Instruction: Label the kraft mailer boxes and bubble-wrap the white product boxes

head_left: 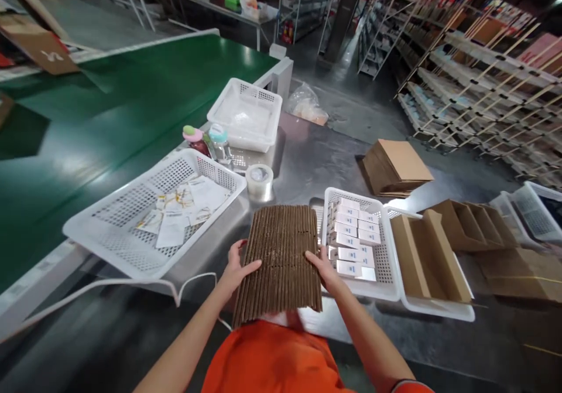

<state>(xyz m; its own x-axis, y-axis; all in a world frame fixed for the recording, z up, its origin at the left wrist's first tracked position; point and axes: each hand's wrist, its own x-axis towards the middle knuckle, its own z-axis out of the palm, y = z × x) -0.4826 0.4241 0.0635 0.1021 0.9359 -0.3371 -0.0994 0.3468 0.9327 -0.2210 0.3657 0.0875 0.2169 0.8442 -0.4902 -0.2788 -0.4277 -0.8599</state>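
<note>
A thick stack of flattened cardboard boxes (281,258) is held between my two hands in front of my orange top, its many edges facing up. My left hand (237,270) grips the stack's left side, thumb on top. On the opposite side my right hand (325,267) does the same, the fingers partly hidden behind the cardboard. Just right of that hand stands a white basket (386,258) holding several small white boxes (351,235). Beyond the stack sits a roll of clear tape (259,181).
A white basket (109,205) with paper slips lies left, near drink bottles (219,141) and another white basket (243,132). The green conveyor belt (144,100) runs behind. Rightward on the metal table are a cardboard stack (397,167) and cardboard trays (432,258). Shelving racks (483,88) stand beyond.
</note>
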